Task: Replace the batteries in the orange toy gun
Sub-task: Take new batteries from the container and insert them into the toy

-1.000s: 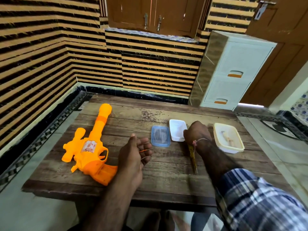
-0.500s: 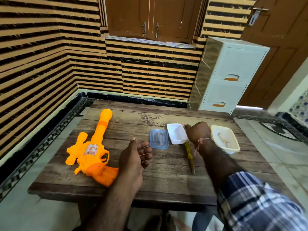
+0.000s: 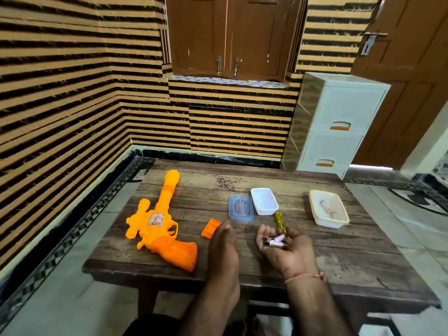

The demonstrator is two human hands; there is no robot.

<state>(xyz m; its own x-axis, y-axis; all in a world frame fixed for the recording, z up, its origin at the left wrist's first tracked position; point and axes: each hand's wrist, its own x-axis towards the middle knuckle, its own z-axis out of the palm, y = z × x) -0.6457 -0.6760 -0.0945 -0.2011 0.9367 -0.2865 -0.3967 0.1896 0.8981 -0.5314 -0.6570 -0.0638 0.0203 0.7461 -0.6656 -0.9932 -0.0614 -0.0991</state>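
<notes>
The orange toy gun [image 3: 160,229] lies flat on its side at the left part of the wooden bench [image 3: 339,258], with the barrel pointing away from the person and the grip near the front edge. Nobody holds it now. A small orange cover [image 3: 211,228] lies apart from it on the wood, just beside the left hand [image 3: 221,246]; I think this is the battery door, taken off so the compartment is free.

The left hand rests on the bench with its fingers straight and relaxed, touching the wood and holding nothing. The right hand [image 3: 284,246] is turned palm up and cupped, the fingers loosely curled around a few small batteries [image 3: 275,241], as a bowl, so they cannot roll away.

Behind the right hand a yellow screwdriver [image 3: 280,221] lies put down, probably because the screw work is done for now. Further back stand a blue lid [image 3: 240,207], a white box [image 3: 264,201] and, at the right, a cream box [image 3: 329,209] with something small inside; I cannot tell what. Whether the batteries in the palm are old or new I also cannot tell.
</notes>
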